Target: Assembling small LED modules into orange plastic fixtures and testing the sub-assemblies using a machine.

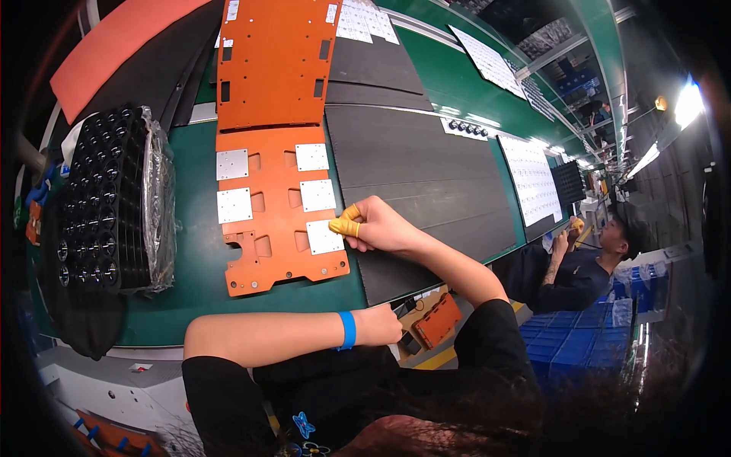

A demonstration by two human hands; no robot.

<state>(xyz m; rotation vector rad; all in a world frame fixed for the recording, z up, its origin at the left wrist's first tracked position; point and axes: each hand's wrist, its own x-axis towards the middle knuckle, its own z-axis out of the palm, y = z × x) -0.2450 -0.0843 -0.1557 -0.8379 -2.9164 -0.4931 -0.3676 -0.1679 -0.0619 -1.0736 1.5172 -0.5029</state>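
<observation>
My right hand (375, 226), with yellow finger cots on thumb and finger, is closed at the edge of a white square plate (325, 238). That plate lies at the near right of an orange fixture board (288, 266) with cutouts. More white square plates, such as one at the near left (234, 206), sit on the board in two columns. A second orange panel (276, 68) stands at the board's far end. My left hand (378, 326), below a blue wristband (347, 330), is curled near my body; its fingertips and anything in them are hidden.
A stack of black trays (99, 198) with round pockets, partly wrapped in clear film, stands left on the green table (194, 289). Dark mats (426, 183) cover the right side. White sheets with round parts (533, 179) lie beyond. A co-worker (579, 266) is at the right, near blue crates (571, 335).
</observation>
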